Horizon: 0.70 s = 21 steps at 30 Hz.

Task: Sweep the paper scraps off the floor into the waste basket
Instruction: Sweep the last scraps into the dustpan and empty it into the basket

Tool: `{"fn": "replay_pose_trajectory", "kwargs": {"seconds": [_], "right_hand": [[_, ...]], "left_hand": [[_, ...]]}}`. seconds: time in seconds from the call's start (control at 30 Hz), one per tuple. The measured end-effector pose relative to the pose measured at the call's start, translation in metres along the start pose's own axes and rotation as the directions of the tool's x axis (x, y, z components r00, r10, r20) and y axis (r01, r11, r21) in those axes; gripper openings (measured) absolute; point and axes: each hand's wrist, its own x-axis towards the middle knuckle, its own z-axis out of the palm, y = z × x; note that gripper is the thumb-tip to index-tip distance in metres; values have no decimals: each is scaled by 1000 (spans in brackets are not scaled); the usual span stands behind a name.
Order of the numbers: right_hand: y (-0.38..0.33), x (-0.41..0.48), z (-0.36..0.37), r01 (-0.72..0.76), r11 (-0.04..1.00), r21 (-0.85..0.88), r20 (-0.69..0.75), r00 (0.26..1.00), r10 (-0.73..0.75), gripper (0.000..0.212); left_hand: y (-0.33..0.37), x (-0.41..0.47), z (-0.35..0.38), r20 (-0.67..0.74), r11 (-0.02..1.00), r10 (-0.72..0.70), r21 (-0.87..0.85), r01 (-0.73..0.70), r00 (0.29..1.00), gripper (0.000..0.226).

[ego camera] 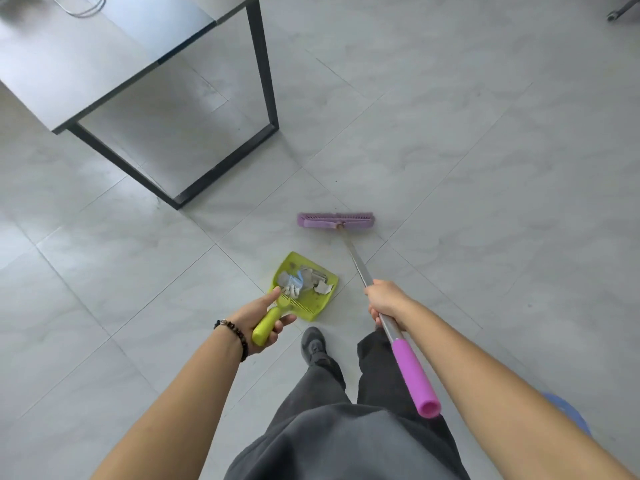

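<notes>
A lime-green dustpan (294,263) is held just in front of my feet, and a pile of white and grey paper scraps (304,279) lies in it. My left hand (258,315) is shut on the dustpan's handle. My right hand (384,301) grips the metal shaft of a broom, whose purple head (336,220) rests on the floor beyond the pan. The broom's pink grip end (414,374) sticks out behind my right hand. A blue rim (568,410), possibly the waste basket, shows behind my right forearm.
A dark table (86,64) with a black metal frame leg (266,81) stands at the upper left. A chair caster (613,15) shows at the top right. My dark shoe (313,344) and grey trousers are below the pan. Grey floor tiles spread to the right.
</notes>
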Motion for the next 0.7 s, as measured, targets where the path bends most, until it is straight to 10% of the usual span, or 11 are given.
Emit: {"fn": "replay_pose_trajectory", "kwargs": {"seconds": [0.23, 0.43, 0.7], "right_hand": [[68, -11, 39, -147, 980, 134, 73, 988, 138, 47], [106, -54, -16, -307, 808, 503, 326, 933, 152, 51], [185, -127, -38, -175, 523, 834, 218, 976, -22, 40]], "left_hand": [[-15, 13, 12, 69, 973, 28, -229, -12, 997, 51], [-22, 0, 65, 64, 998, 63, -3, -63, 996, 17], [-44, -29, 134, 84, 929, 164, 321, -183, 983, 11]]}}
